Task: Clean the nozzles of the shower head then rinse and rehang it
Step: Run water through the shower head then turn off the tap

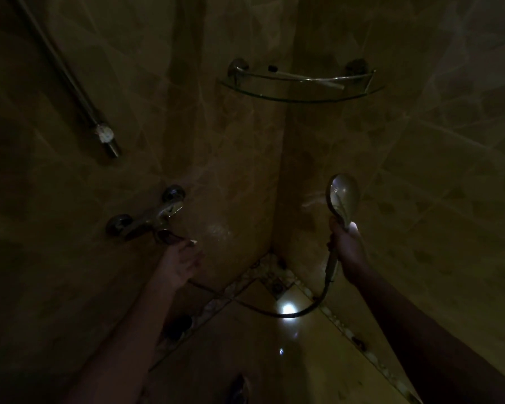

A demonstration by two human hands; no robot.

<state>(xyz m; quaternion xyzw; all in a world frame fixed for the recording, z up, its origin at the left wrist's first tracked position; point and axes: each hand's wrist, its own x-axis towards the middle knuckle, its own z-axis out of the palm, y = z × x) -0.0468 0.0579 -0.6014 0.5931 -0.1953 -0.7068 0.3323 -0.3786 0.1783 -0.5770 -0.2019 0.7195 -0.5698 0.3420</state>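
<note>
The scene is a dim, tiled shower corner. The right grip (345, 239) is clenched round the handle of the shower head (343, 196), holding it upright near the right wall, with the round face turned left towards the corner. A faint pale streak shows just left of the face; what it is cannot be made out.

From the bottom of the handle the hose (277, 314) hangs in a loop above the floor and runs back under the left forearm. The left grip (182, 262) reaches up to the lever beneath the mixer tap (149, 218) on the left wall. Its fingertips are at the lever, but the dark hides whether they clasp it or only touch it.

Higher on the left wall a slide rail (70, 78) slants down to its bracket. A glass corner shelf (302, 98) sits above. A floor drain (277, 287) lies in the corner, and a bright glare (287, 309) sits on the floor tiles.
</note>
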